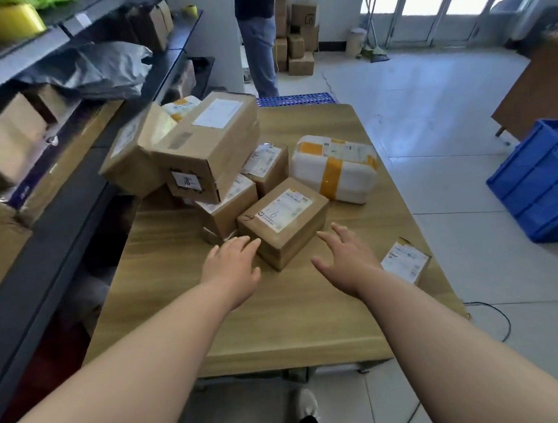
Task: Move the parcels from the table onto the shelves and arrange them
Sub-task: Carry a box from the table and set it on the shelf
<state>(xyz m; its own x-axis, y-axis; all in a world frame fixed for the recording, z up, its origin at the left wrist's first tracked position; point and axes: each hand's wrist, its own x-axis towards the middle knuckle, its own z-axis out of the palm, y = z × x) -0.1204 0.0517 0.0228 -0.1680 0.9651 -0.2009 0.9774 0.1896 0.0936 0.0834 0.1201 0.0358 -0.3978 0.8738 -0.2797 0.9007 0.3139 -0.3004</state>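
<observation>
A small brown cardboard parcel (284,220) with a white label lies near the middle of the wooden table (278,325). My left hand (232,269) is open just left of its near corner, fingertips close to it. My right hand (345,256) is open just right of the same parcel, apart from it. Behind it, several brown boxes are piled, with a large one (208,147) tilted on top. A white padded parcel with yellow tape (334,168) lies at the right. A small labelled box (405,262) sits at the table's right edge.
Dark metal shelves (74,197) run along the left, holding boxes and a grey bag (99,72). A blue crate (543,182) stands on the floor at right. A person (257,39) stands beyond the table next to stacked cartons (300,40).
</observation>
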